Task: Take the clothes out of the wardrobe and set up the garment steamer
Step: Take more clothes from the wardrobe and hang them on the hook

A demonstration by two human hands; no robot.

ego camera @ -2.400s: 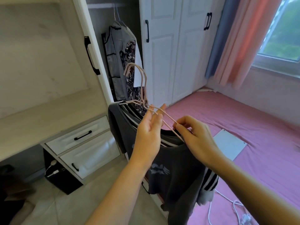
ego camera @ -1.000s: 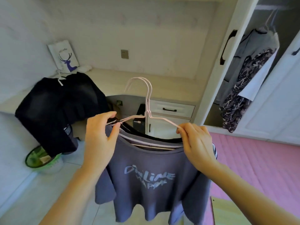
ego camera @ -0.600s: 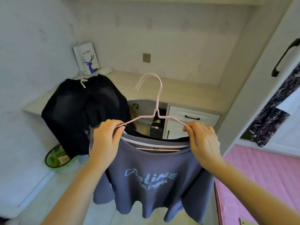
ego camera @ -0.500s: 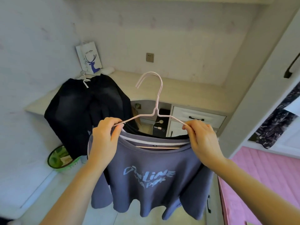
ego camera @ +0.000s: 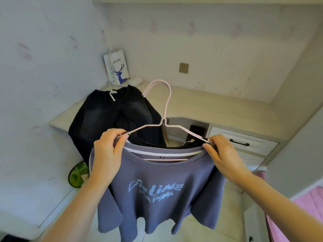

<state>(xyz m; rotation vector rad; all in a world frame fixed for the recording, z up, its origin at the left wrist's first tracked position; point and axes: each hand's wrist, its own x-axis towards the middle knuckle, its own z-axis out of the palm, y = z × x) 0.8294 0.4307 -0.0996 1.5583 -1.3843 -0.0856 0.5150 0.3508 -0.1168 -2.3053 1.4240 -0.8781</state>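
I hold a bundle of pink wire hangers (ego camera: 165, 109) in front of me, hooks up. A blue-grey T-shirt (ego camera: 157, 193) with pale lettering hangs from the nearest one, and a black garment shows behind its collar. My left hand (ego camera: 109, 151) pinches the hangers' left shoulder; my right hand (ego camera: 221, 152) pinches the right shoulder. Dark jeans (ego camera: 111, 116) on a blue hanger lie draped over the desk's left edge. No garment steamer is in view.
A pale L-shaped desk (ego camera: 218, 109) runs along the wall, with white drawers (ego camera: 243, 144) at right. A paper bag with a deer print (ego camera: 117, 69) stands in the corner; a wall socket (ego camera: 183, 67) is beside it. A green bin (ego camera: 77, 175) sits on the floor. Pink bedding (ego camera: 311, 203) shows at right.
I have turned away from the wardrobe towards the desk, carrying the hangers with the clothes. Both hands now hold the hangers spread at the shoulders, and the desk is nearer.
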